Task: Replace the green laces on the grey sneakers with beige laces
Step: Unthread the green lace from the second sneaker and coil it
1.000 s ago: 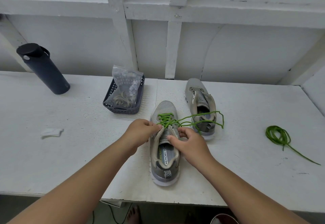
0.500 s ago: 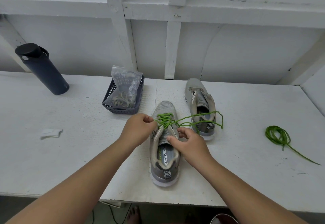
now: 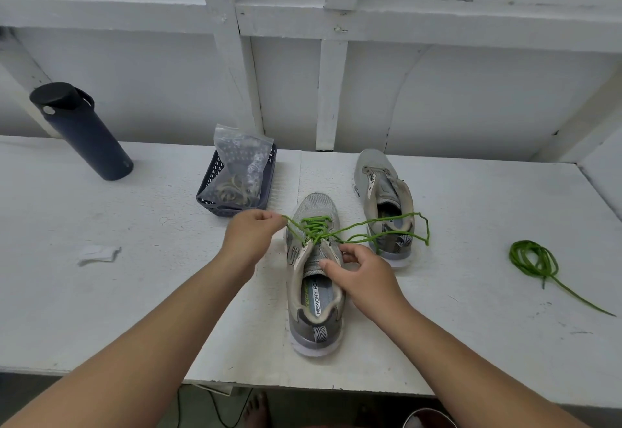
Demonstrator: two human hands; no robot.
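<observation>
Left hand pinches the thin green lace, drawn leftward off the near grey mesh sneaker mid-counter, toe pointing away. Right hand grips the sneaker's right eyelet edge, bracing it. The pull runs sideways, left hand nearer.

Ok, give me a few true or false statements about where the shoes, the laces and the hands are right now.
1. The left hand pinches the green lace of the near sneaker. True.
2. The far sneaker is fully laced in green. False: its eyelets show no lace.
3. A coiled green lace lies on the table, to the right of the sneakers. True.
4. The bagged beige laces lie inside the near sneaker. False: they sit in the dark basket.
5. The right hand holds the dark bottle. False: it rests at the near sneaker.
</observation>
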